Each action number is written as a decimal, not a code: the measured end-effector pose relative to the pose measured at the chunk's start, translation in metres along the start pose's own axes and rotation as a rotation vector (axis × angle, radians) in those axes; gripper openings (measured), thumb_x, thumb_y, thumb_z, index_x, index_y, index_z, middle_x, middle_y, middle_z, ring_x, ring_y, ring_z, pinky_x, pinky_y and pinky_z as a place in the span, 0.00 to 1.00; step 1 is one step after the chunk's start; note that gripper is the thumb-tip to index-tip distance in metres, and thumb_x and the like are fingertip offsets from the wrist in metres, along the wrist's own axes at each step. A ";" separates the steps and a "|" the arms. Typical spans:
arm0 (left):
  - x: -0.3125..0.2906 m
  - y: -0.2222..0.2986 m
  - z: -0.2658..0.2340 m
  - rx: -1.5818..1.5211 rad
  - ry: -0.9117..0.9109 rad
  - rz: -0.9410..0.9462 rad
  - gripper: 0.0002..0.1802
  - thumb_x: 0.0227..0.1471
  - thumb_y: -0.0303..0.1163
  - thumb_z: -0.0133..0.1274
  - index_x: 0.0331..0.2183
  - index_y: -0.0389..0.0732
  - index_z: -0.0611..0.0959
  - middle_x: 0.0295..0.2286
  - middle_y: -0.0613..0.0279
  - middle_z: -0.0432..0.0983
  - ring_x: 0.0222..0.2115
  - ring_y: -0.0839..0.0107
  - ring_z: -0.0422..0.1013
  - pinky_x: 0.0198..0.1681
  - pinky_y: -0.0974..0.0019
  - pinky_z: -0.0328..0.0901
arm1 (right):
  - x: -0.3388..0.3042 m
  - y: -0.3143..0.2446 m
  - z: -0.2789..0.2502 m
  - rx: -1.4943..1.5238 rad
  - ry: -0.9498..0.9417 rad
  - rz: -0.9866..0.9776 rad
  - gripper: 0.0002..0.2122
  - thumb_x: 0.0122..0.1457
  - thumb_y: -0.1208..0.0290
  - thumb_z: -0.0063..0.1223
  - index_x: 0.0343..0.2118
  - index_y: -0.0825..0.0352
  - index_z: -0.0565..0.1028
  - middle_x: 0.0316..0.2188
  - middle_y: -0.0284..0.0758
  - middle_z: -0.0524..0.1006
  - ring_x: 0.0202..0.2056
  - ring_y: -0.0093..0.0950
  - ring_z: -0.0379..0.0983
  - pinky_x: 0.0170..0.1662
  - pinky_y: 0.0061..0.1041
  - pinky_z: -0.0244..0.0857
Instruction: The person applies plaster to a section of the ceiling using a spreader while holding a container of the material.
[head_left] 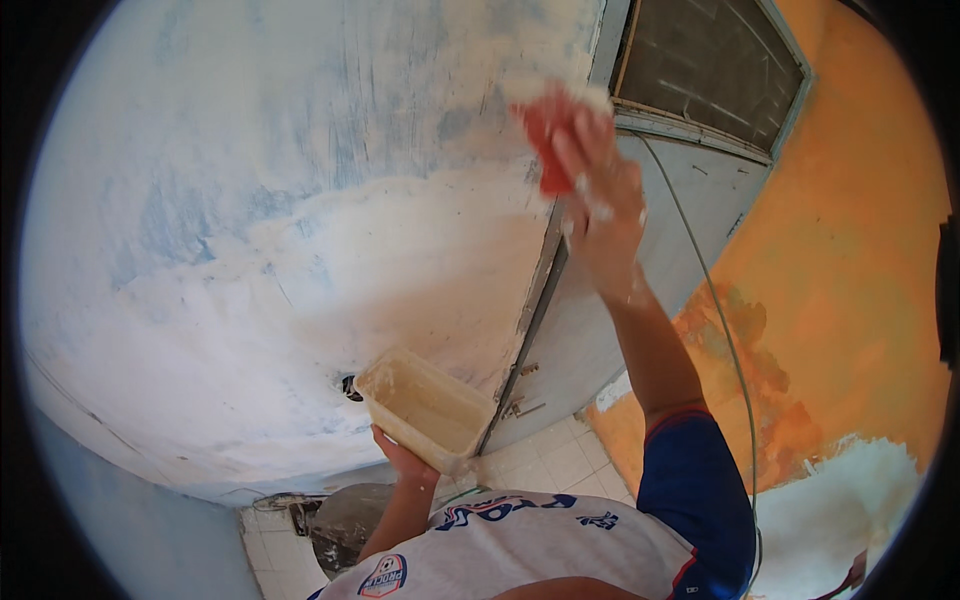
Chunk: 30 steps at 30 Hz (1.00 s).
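Note:
My right hand (605, 200) is raised high at the wall's edge beside the door frame, fingers wrapped around a flat red putty spreader (545, 125). Motion blurs this tool, and a whitish smear shows along its upper side. White filler spots my fingers and wrist. Lower down, my left hand (405, 458) grips a cream rectangular plastic tub (430, 395) from below, tilted with its mouth facing me. Pale residue coats the inside of the tub. Behind both hands is the wall (400, 240), pale filler spread over its patchy blue and white surface.
Right of the wall stands a grey door (660, 210) with a dark glazed panel (705, 70). A thin cable (715, 290) hangs across it. Beyond is an orange wall (840, 260). An open socket hole (352, 387) lies beside the tub. A dark bucket-like container (350, 525) sits on the tiled floor (530, 465).

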<state>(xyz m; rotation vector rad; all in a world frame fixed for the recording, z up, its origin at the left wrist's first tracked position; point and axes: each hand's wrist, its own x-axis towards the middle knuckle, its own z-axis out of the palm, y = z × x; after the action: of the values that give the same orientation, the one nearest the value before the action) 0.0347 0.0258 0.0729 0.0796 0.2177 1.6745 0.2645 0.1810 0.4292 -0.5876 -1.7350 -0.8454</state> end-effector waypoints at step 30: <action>-0.005 0.000 0.010 0.026 0.046 0.005 0.41 0.64 0.67 0.28 0.68 0.53 0.64 0.64 0.61 0.63 0.63 0.52 0.63 0.65 0.46 0.61 | 0.038 0.025 0.016 -0.050 0.069 -0.012 0.30 0.53 0.85 0.53 0.60 0.55 0.76 0.60 0.36 0.76 0.64 0.32 0.69 0.54 0.36 0.66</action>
<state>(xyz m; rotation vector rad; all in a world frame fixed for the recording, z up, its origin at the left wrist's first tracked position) 0.0371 0.0217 0.0834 0.0610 0.2743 1.6797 0.2611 0.2085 0.4690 -0.5758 -1.6605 -0.9095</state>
